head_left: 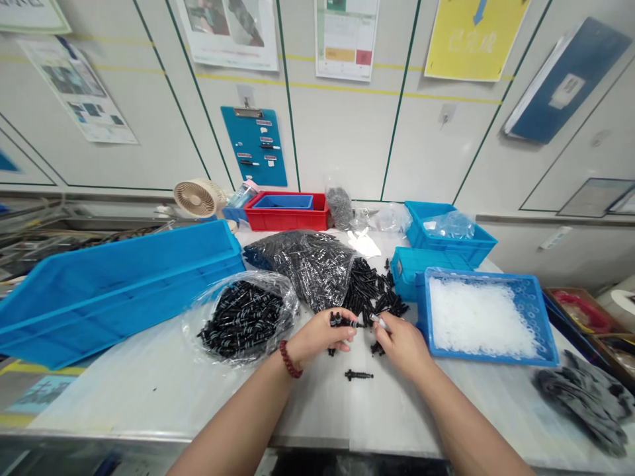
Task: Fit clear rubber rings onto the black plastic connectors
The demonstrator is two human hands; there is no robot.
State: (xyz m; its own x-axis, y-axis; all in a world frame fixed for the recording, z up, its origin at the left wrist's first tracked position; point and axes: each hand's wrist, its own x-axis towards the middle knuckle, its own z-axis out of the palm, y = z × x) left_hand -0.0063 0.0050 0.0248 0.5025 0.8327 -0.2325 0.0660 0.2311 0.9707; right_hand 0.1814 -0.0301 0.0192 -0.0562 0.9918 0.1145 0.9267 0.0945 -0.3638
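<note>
My left hand (320, 337), a beaded bracelet at its wrist, is closed on slim black plastic parts (342, 320) that point to the right. Close by, my right hand (401, 344) pinches a small whitish, tube-like piece (380, 322) near their tips; its exact kind is too small to tell. One loose black part (358, 375) with ridges lies on the table below my hands. Behind them spreads a pile of black parts (370, 284), partly spilling from a large clear bag (307, 261). Some black parts are partly hidden under my hands.
An open plastic bag (248, 317) of black parts with pale rings stands left, beside a long blue bin (124, 277). At right, a blue tray (496, 357) holds many small white rings. A grey cloth (585, 396) lies front right. Behind are a red bin (292, 221) and a fan (196, 198).
</note>
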